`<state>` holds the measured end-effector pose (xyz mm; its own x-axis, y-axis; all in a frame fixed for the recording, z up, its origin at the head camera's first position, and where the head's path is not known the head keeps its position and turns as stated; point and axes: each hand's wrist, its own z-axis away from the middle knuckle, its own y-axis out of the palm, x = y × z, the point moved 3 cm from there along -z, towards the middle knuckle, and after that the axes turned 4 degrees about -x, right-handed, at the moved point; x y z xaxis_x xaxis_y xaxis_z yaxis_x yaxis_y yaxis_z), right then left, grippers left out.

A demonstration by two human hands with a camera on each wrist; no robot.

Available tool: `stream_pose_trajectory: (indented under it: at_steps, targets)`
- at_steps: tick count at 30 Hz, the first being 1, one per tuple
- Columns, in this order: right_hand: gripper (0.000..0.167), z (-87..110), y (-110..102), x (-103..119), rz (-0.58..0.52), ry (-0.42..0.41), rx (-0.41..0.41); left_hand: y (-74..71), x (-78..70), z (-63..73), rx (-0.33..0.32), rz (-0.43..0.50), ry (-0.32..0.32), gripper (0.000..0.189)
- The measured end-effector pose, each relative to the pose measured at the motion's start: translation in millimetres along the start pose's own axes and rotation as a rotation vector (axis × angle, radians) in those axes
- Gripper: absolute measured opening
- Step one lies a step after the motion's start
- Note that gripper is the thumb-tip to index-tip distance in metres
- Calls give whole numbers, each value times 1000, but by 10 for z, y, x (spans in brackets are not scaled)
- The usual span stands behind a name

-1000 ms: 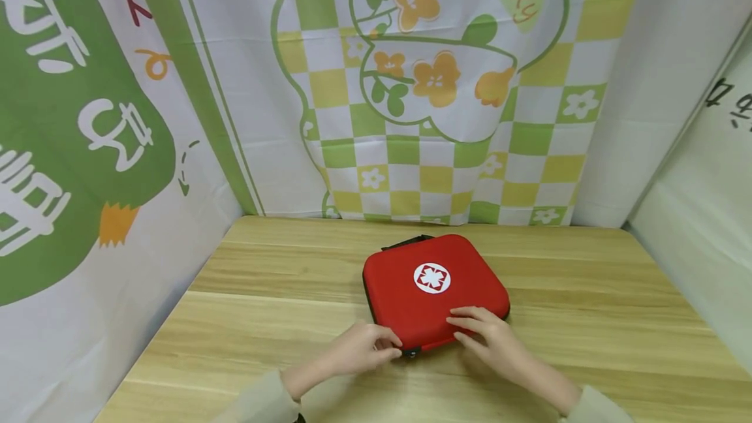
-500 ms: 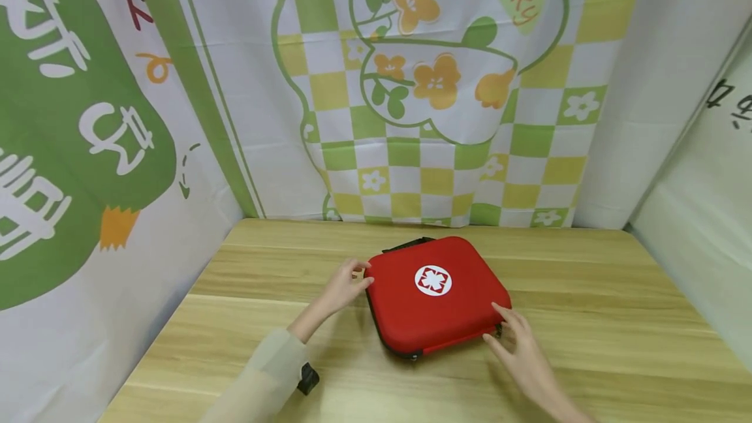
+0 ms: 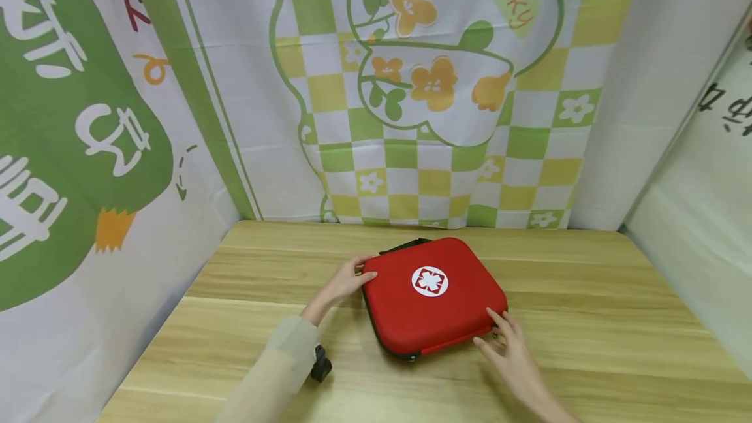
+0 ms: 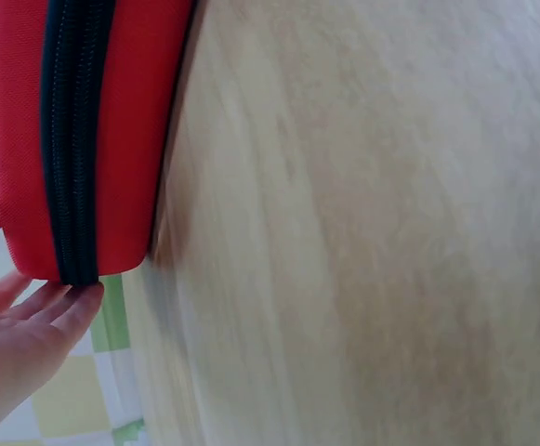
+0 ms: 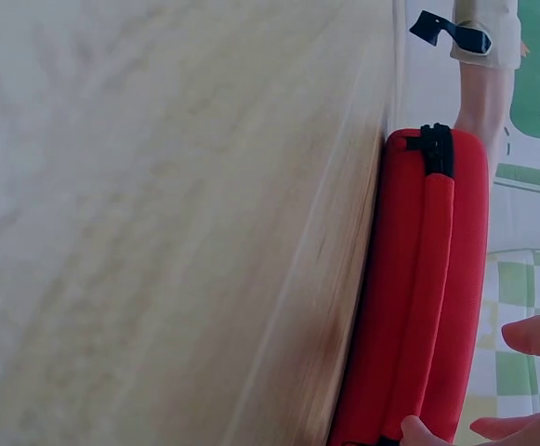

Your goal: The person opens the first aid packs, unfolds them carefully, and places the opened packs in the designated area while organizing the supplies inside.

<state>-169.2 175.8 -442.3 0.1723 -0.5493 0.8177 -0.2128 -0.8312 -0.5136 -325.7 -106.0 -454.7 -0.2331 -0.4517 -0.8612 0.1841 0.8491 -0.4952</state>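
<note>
A red first-aid case [image 3: 435, 315] with a white round emblem [image 3: 430, 281] lies zipped on the wooden table. My left hand [image 3: 343, 281] holds its far left corner, with the thumb over the top edge and fingers against the side. In the left wrist view those fingers [image 4: 60, 311] meet the end of the black zipper [image 4: 72, 139]. At the near right corner is my right hand [image 3: 512, 354], fingers spread, thumb by the front edge. The right wrist view shows its thumb [image 5: 416, 429] at the case's front side and other fingers raised over the top.
A black carry handle [image 3: 405, 246] sticks out from the case's back edge. The wooden table [image 3: 587, 318] ends at patterned curtains [image 3: 423, 168] behind and at both sides. On my left wrist, a black camera mount [image 3: 320, 364] sits on the sleeve.
My left hand has moved from the case's near left corner to its far left corner. The right hand has slid from the front edge to the near right corner. The case stays put.
</note>
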Motion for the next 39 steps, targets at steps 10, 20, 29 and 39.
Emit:
stream_pose_trajectory:
  at_steps: [10,20,29,39]
  targets:
    - [63,-143,39,-22,88,129,84,-50,93,92,59,74,-42,52]
    - [80,-347,224,-70,50,160,157,-97,32,345,148,2,-44,67]
    - [75,-499,264,-84,-17,88,155,-48,-78,637,57,12,-65,67]
    - [68,-672,243,-111,-134,90,198,88,-143,855,-80,27,-35,64]
